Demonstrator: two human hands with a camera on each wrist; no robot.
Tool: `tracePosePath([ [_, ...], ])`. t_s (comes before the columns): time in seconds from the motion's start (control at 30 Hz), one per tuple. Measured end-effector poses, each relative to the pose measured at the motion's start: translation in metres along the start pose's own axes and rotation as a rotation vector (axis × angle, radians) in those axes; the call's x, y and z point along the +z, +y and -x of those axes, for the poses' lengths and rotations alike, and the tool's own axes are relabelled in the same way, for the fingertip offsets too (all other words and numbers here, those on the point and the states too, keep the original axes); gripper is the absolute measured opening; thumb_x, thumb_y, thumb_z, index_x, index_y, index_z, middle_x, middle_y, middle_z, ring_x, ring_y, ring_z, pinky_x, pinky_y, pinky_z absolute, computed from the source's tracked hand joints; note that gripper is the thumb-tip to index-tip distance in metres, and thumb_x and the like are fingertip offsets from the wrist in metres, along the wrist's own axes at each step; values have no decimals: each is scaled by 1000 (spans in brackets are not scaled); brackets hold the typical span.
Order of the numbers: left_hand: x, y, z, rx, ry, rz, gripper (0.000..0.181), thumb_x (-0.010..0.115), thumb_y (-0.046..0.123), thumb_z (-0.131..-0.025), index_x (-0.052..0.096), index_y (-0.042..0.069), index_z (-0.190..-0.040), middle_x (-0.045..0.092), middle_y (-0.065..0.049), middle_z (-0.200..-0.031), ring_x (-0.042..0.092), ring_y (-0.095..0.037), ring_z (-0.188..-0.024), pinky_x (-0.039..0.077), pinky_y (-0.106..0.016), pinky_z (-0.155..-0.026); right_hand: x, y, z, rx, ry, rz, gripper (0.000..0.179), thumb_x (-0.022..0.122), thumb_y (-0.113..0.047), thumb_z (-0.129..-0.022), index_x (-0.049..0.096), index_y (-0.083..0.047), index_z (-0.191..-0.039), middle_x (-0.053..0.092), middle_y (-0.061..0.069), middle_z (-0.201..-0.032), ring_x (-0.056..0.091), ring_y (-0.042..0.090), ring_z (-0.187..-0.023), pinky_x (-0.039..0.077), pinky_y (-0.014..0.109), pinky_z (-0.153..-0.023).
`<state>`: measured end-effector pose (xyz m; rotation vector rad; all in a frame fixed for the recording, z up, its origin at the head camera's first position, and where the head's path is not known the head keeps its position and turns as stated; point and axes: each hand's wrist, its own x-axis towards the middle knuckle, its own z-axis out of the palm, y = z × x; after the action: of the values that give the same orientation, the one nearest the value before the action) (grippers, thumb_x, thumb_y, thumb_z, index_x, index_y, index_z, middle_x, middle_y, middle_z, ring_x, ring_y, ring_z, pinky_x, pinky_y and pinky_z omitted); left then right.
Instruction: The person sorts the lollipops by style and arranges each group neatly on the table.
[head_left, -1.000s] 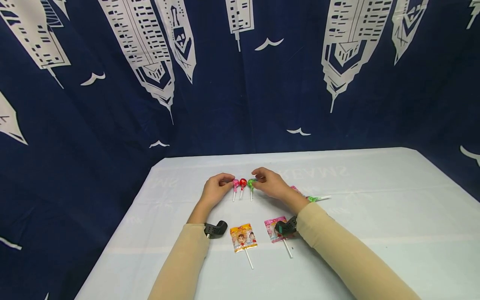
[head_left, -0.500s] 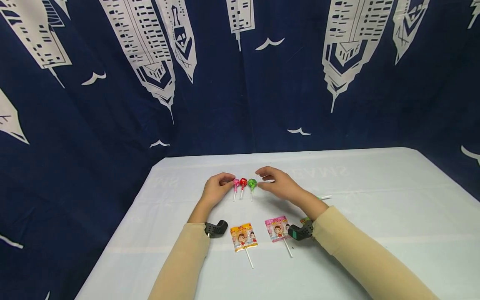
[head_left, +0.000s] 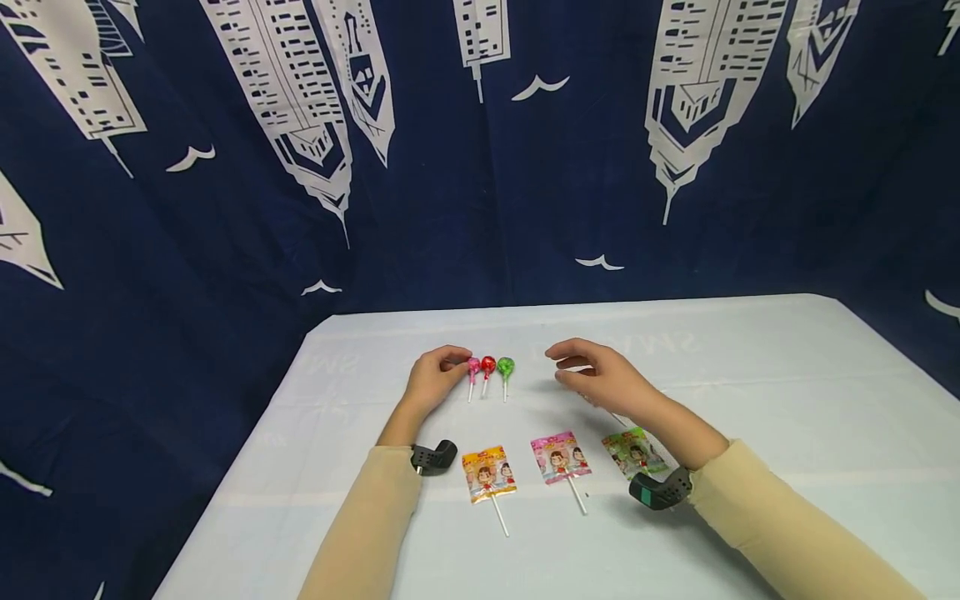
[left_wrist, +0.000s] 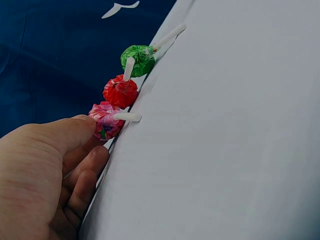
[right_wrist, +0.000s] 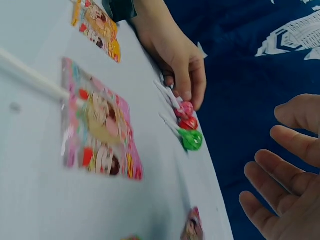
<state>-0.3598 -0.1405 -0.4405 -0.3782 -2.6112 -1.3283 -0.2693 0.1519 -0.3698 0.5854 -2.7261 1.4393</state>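
Three ball lollipops lie side by side near the far part of the white table: a pink lollipop (left_wrist: 104, 121), a red lollipop (left_wrist: 120, 92) and a green lollipop (head_left: 506, 366). Their white sticks point toward the person. My left hand (head_left: 435, 372) pinches the pink one's head between thumb and fingers, at the left end of the row. Off to the right of the green one hovers my right hand (head_left: 602, 377), its fingers loosely bent with nothing in them. In the right wrist view those fingers (right_wrist: 272, 175) are spread apart.
Closer to the person lie flat wrapped lollipops: an orange packet (head_left: 489, 474), a pink packet (head_left: 560, 457) and a green packet (head_left: 632, 452) partly under the right wrist. Another small pink wrapper (right_wrist: 193, 227) lies beneath the right hand. A dark blue patterned cloth (head_left: 480, 183) hangs behind the table.
My right hand has let go of the green lollipop and drawn back to the right, uncovering the green packet. My left hand has stayed at the pink lollipop.
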Motion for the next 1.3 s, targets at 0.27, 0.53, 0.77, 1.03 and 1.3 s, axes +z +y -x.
tracePosePath([
  [0.27, -1, -1, 1, -10, -2, -17, 19, 71, 23, -92, 75, 17, -110, 76, -3, -108, 62, -13, -85, 47, -28, -76, -21, 12, 22, 14, 47, 89, 28, 63, -14, -97, 65, -11, -125, 65, 16, -130, 61, 33, -121, 52, 49, -98],
  [0.53, 0, -1, 0, -1, -4, -10, 19, 71, 21, -92, 75, 15, -110, 76, -4, -108, 62, -12, -82, 48, -27, -75, -35, 23, 39, 27, 74, 116, 29, 63, -16, -98, 65, -8, -125, 66, 14, -129, 60, 37, -121, 51, 51, -97],
  [0.77, 0, 1, 0, -22, -1, -9, 19, 70, 22, -93, 75, 15, -111, 76, -3, -109, 62, -12, -84, 48, -28, -76, -42, 35, 42, 43, 104, 151, 27, 63, -13, -97, 66, -7, -123, 68, 14, -127, 61, 37, -119, 51, 52, -96],
  [1.03, 1, -1, -1, -14, 0, 0, 19, 70, 21, -93, 75, 15, -111, 76, -4, -108, 62, -12, -84, 48, -27, -75, -44, 52, 41, 30, 108, 174, 27, 63, -9, -96, 67, -7, -123, 68, 17, -126, 58, 39, -122, 49, 54, -98],
  [1.3, 0, -2, 0, -4, -2, 3, 19, 69, 20, -94, 75, 15, -111, 76, -4, -107, 62, -11, -82, 48, -27, -73, -44, 69, 42, 24, 84, 172, 28, 64, -7, -95, 67, -7, -123, 66, 18, -128, 61, 40, -120, 48, 56, -100],
])
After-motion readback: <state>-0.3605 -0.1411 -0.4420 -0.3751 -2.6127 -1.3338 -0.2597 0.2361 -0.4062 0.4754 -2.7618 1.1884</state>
